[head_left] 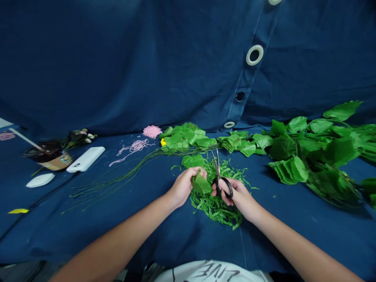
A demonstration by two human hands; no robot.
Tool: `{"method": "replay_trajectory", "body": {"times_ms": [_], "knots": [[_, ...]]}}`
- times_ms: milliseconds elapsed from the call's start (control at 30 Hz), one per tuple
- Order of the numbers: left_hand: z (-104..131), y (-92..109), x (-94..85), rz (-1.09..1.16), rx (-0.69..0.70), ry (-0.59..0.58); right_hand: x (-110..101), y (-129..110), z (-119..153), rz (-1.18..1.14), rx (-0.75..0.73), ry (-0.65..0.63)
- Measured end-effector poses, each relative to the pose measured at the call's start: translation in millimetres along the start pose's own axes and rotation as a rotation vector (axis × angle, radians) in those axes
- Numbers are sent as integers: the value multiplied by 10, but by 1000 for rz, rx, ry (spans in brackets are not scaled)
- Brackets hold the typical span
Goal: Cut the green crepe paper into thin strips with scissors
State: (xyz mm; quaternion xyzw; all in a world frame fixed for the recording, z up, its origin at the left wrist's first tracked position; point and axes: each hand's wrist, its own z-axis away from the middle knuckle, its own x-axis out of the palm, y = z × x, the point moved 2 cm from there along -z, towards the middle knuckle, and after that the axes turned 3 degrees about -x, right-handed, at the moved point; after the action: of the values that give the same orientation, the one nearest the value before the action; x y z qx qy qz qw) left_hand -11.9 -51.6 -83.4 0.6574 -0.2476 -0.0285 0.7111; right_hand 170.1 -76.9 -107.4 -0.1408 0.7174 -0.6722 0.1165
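In the head view my left hand [188, 186] pinches a green paper leaf [201, 184] by its left edge. Just to the right, my right hand [236, 196] has its fingers through the black handles of a pair of scissors [217, 166]. The metal blades point up and away from me, slightly parted, and the leaf lies left of the handles. Under both hands spreads a heap of shredded green trimmings [217, 213]. Another green leaf [193, 160] rests on the cloth just beyond my left hand.
Stacked leaves [188, 135] and thin green stems [117, 178] lie behind. Leafy branches [320, 149] fill the right. Pink threads [152, 131] lie at the back. A drink cup [54, 156] with a straw, a white power bank [86, 159] and a black cable [41, 199] are on the left.
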Motion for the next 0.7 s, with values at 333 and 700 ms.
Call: {"method": "replay_trajectory", "body": {"times_ms": [333, 700], "knots": [[17, 143, 56, 259, -91, -135, 5, 19, -16, 9, 28, -17], [11, 46, 35, 171, 11, -175, -2, -12, -14, -7, 13, 24]]}}
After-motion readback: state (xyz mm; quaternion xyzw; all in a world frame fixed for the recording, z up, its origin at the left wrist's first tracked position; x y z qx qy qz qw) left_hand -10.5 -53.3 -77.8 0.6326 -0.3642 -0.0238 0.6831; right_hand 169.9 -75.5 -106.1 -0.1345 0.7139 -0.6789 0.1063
